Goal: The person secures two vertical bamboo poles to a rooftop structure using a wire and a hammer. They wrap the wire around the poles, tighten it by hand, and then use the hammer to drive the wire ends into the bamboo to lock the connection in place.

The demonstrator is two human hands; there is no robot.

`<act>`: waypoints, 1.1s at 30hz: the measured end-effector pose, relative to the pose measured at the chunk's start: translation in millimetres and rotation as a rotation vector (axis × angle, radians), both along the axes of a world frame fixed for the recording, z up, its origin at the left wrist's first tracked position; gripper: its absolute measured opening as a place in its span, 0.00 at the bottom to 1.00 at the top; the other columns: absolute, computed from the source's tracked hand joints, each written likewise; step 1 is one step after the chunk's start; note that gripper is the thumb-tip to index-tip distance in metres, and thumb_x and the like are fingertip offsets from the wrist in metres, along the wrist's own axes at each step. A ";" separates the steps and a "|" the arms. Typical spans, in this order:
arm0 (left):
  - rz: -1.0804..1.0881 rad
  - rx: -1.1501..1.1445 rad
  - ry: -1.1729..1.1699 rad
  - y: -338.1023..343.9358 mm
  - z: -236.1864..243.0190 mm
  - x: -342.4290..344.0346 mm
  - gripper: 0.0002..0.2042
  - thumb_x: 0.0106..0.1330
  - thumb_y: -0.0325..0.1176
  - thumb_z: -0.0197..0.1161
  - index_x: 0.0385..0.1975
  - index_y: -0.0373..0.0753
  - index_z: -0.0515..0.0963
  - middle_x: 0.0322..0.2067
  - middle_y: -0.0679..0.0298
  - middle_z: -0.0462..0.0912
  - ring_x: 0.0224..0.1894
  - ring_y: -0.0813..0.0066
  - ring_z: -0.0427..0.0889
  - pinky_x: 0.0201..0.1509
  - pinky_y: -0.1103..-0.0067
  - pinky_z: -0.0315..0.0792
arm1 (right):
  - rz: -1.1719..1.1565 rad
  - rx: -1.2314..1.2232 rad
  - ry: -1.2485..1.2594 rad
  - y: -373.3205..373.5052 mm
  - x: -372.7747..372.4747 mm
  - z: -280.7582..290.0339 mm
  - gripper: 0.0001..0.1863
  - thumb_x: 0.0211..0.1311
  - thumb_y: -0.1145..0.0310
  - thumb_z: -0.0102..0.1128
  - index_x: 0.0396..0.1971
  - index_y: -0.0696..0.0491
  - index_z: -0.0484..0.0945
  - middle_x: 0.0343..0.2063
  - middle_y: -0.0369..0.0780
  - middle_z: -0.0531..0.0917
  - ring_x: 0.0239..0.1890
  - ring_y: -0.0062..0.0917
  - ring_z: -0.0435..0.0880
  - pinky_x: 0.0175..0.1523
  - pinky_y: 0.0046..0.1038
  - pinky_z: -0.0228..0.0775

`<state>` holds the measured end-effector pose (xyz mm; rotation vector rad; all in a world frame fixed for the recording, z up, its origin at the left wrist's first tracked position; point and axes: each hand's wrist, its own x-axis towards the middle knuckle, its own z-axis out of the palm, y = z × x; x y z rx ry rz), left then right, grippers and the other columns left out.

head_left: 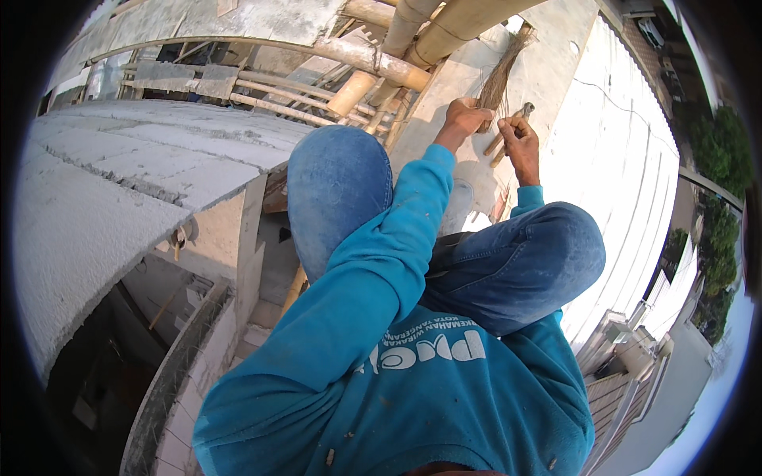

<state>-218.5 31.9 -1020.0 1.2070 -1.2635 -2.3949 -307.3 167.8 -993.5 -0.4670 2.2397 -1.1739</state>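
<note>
Both my hands are close together in front of my knees, above a narrow concrete ledge (548, 59). My left hand (466, 120) is closed at the lower end of a bundle of thin brown wire (502, 78), its fingertips pinched on the strands. My right hand (520, 145) faces it in a pinch of thumb and forefinger; whatever is between those tips is too fine to make out. Beside the right hand lies a wooden-handled tool (497, 146) with a metal end, partly hidden by the fingers.
Thick bamboo poles (405, 73) cross beyond my left hand. White corrugated roofing (611, 151) slopes away on the right. On the left, a rough concrete slab (103, 206) ends above a dark opening (111, 357). My bent knees (341, 190) flank my forearms.
</note>
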 end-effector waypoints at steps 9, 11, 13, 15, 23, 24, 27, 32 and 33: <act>-0.065 0.097 0.054 -4.6 1.5 4.3 0.14 0.56 0.34 0.69 0.37 0.32 0.80 0.33 0.58 0.85 0.34 0.73 0.82 0.37 0.78 0.74 | 0.003 -0.026 -0.125 -5.7 4.0 27.7 0.15 0.63 0.63 0.64 0.41 0.58 0.83 0.30 0.37 0.86 0.28 0.15 0.79 0.30 0.18 0.70; -0.109 0.128 0.062 -7.6 20.8 7.5 0.14 0.56 0.34 0.69 0.38 0.32 0.80 0.33 0.58 0.85 0.35 0.73 0.83 0.37 0.78 0.73 | -0.015 -0.045 -0.139 -2.3 3.1 24.1 0.14 0.63 0.63 0.64 0.41 0.59 0.83 0.31 0.37 0.86 0.28 0.16 0.80 0.32 0.18 0.71; -0.158 0.076 0.044 -10.3 20.5 7.3 0.15 0.55 0.32 0.69 0.39 0.31 0.79 0.34 0.57 0.85 0.36 0.73 0.83 0.37 0.78 0.73 | -0.013 -0.066 -0.160 -4.7 4.2 24.2 0.14 0.64 0.64 0.63 0.41 0.60 0.83 0.31 0.37 0.86 0.29 0.16 0.80 0.33 0.18 0.72; -0.161 0.043 0.042 -11.4 16.1 5.7 0.16 0.54 0.31 0.69 0.41 0.30 0.78 0.35 0.57 0.85 0.37 0.72 0.84 0.37 0.78 0.73 | -0.011 -0.090 -0.190 -6.7 4.5 23.3 0.14 0.63 0.64 0.64 0.41 0.60 0.83 0.32 0.37 0.86 0.29 0.16 0.81 0.33 0.18 0.72; -0.121 0.047 0.081 -8.3 10.1 5.0 0.28 0.54 0.30 0.71 0.52 0.25 0.69 0.37 0.56 0.85 0.34 0.72 0.85 0.34 0.80 0.73 | -0.010 -0.105 -0.141 -2.6 5.7 17.1 0.13 0.63 0.65 0.64 0.40 0.60 0.82 0.30 0.37 0.86 0.27 0.15 0.77 0.31 0.18 0.69; -0.112 0.057 0.084 -8.7 7.7 5.1 0.28 0.54 0.30 0.71 0.52 0.24 0.68 0.37 0.55 0.85 0.34 0.72 0.85 0.34 0.80 0.73 | -0.020 -0.103 -0.135 -3.1 4.5 15.8 0.13 0.62 0.64 0.64 0.40 0.60 0.82 0.30 0.37 0.85 0.26 0.14 0.76 0.30 0.18 0.67; -0.108 0.077 0.089 -9.4 8.6 4.9 0.30 0.53 0.29 0.72 0.54 0.23 0.67 0.37 0.55 0.85 0.34 0.73 0.85 0.34 0.81 0.74 | -0.073 -0.222 -0.258 3.0 -1.9 9.8 0.14 0.62 0.64 0.65 0.40 0.59 0.81 0.28 0.35 0.83 0.25 0.13 0.74 0.28 0.18 0.65; -0.117 0.055 0.072 -9.8 4.7 4.5 0.30 0.53 0.30 0.72 0.54 0.24 0.68 0.34 0.55 0.85 0.31 0.75 0.84 0.32 0.81 0.73 | -0.040 -0.135 -0.191 -4.6 6.6 15.7 0.12 0.61 0.65 0.65 0.39 0.58 0.81 0.26 0.33 0.81 0.22 0.13 0.71 0.27 0.18 0.63; -0.128 0.055 0.075 -10.0 8.7 4.9 0.30 0.52 0.30 0.73 0.54 0.24 0.68 0.33 0.56 0.85 0.30 0.75 0.84 0.32 0.81 0.73 | -0.030 -0.100 -0.155 -4.1 7.2 16.3 0.12 0.61 0.65 0.65 0.38 0.58 0.81 0.26 0.33 0.81 0.22 0.12 0.71 0.26 0.18 0.62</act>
